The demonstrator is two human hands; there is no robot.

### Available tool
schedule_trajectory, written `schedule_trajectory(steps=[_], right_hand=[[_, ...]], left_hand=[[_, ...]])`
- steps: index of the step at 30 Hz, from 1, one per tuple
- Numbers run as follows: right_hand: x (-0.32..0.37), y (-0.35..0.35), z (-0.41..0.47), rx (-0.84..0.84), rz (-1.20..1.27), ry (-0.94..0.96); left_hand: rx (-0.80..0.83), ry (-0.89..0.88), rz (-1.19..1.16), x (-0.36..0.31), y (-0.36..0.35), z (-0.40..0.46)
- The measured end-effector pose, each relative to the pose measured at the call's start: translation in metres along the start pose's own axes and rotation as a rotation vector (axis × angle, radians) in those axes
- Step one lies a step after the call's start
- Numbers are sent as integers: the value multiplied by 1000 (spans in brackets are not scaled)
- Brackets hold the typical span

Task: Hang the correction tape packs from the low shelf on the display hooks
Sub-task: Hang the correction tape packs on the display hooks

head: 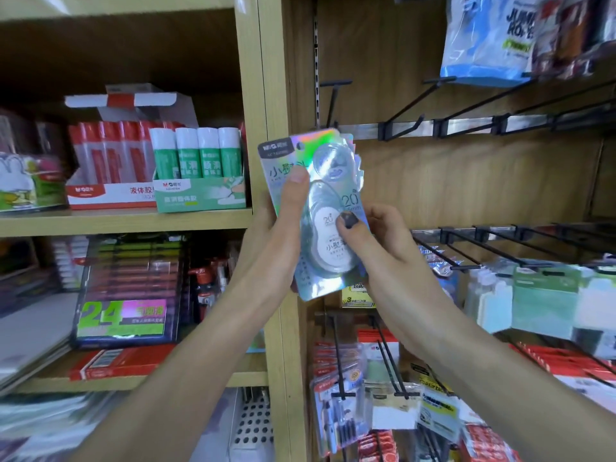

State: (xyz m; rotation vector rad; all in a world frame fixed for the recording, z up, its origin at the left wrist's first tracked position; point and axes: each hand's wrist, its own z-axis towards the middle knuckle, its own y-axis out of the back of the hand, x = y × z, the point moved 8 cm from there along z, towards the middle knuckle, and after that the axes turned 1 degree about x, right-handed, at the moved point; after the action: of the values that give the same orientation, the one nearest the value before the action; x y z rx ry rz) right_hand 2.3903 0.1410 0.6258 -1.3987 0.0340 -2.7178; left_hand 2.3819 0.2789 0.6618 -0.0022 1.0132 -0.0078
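A fanned stack of holographic silver-blue carded correction tape packs [320, 208] is held upright in front of the wooden shelf post [270, 95], just below the empty black wire display hook [335, 98] at the upper rail. The stack is clasped by the left hand [283, 228], thumb pressed flat on the front card and fingers wrapped behind, presumably so the hang holes at the top stay aligned. The right hand [376, 238] pinches the lower right edge, its dark-nailed thumb on the clear blister; this grip is judged to steady or separate a pack for hanging. No pack is on the hook yet. To the left, green and red glue stick boxes [160, 168] are seen on a shelf; hooks at right carry other carded goods [543, 295].
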Motion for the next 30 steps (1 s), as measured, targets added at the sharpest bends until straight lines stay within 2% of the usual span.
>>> schedule_trajectory(steps=[3,7,10,12,20,25,30], right_hand=[[-1,5,-9,-37,-20,-6],[-5,18,-11,-169,61,-23],[-5,19,-16,-219,79,-7],[-6,19,-18,-238,98,-25],[-10,16,-16,-245,219,-90],[5,15,-9,-194,134,-41],[21,37,15,-253,63,42]], left_hand=[[-52,56,41,14,2,2],[-21,142,-36,29,-2,0],[-87,41,37,21,3,-3],[-60,3,66,20,2,-4],[-32,-10,79,16,17,-10],[-53,-22,184,10,35,-15],[-79,-64,289,1,59,-15]])
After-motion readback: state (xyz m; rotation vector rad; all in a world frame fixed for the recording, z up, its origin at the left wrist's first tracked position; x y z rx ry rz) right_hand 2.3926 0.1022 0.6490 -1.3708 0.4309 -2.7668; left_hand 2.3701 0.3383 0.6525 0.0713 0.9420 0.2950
